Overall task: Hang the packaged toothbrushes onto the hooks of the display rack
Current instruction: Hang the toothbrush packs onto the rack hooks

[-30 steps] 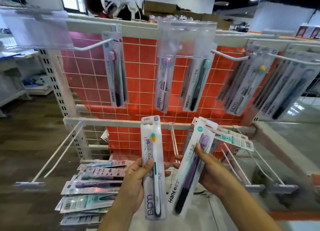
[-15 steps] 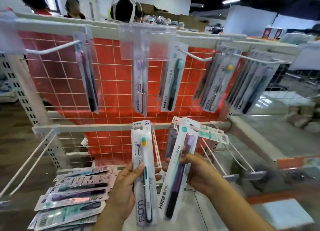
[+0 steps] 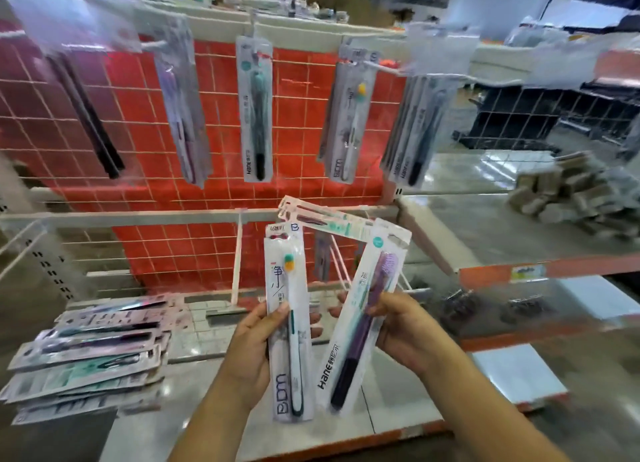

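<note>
My left hand (image 3: 254, 344) grips an upright white BDM toothbrush pack (image 3: 289, 326) with an orange-and-green brush head. My right hand (image 3: 403, 326) holds a fanned bunch of packs, the front one a Hane pack with a purple brush (image 3: 360, 326), tilted right. Both are held low in front of the red wire-grid display rack (image 3: 214, 129). On the rack's upper hooks hang several packs, among them a teal brush pack (image 3: 254, 112) and a yellow-headed brush pack (image 3: 348, 115). A lower white hook (image 3: 238, 254) juts out just left of the BDM pack.
A loose pile of toothbrush packs (image 3: 93, 354) lies on the shelf at lower left. An orange-edged shelf (image 3: 519, 271) runs off to the right, with a stack of small boxes (image 3: 571, 195) on it. More bare lower hooks stick out at far left (image 3: 20, 247).
The view has swung to the right, so the rack and pile slid left in frame. Both hands keep their packs in about the same pose.
</note>
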### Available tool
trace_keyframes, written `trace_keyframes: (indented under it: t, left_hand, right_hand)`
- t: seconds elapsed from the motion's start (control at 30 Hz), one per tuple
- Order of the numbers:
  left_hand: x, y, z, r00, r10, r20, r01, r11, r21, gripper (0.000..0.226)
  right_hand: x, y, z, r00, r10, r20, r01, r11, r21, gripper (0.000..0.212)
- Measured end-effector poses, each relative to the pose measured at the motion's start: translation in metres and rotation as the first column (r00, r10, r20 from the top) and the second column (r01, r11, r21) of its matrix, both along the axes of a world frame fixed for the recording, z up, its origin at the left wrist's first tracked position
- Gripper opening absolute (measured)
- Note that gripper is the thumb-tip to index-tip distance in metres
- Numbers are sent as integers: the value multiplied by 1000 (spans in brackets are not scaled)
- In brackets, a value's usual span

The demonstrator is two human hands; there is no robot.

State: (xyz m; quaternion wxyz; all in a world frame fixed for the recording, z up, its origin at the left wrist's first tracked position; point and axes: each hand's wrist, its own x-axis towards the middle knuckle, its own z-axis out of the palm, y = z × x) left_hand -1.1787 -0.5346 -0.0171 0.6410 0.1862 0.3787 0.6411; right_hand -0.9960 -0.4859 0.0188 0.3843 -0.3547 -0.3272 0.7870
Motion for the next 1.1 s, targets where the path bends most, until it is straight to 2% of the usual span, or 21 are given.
trace_keyframes:
  t: [0.2, 0.33, 0.47, 0.53, 0.6, 0.7, 0.9, 1.03, 1.1]
  left_hand:
    - [78, -27, -11, 999, -24, -48, 21, 998, -56, 38]
    - [118, -47, -24, 995, -75, -63, 69, 993, -97, 21]
    - [147, -65, -47, 993, -80, -84, 65, 983, -170, 19]
    - [155, -72, -59, 993, -82, -80, 64, 977, -202, 18]
    - [158, -76, -71, 993, -88, -84, 65, 967, -245, 17]
    - [156, -78, -92, 991, -108, -84, 77, 947, -313, 21]
    - [137, -70, -146, 995, -95, -25, 78, 923, -376, 20]
    - [112, -49, -214, 994, -89, -69, 55, 920, -388, 16]
    - [97, -28, -252, 992, -88, -92, 53, 942, -331, 18]
  right_hand:
    - [81, -21, -20, 999, -38, -21, 37, 999, -32, 46]
    - [119, -36, -40, 997, -57, -49, 55, 997, -57, 44]
    - [141, -49, -71, 994, -71, -78, 59, 987, -151, 44]
    - [145, -54, -82, 992, -76, -103, 55, 981, -186, 56]
    - [149, -58, -94, 992, -78, -94, 56, 974, -220, 62]
    - [153, -60, -114, 995, -94, -45, 76, 950, -303, 39]
    - [136, -51, -179, 990, -138, -14, 121, 909, -399, 42]
    - [106, -30, -246, 994, -105, -2, 97, 922, -374, 42]
    - [85, -10, -283, 994, -101, 40, 109, 943, -316, 32]
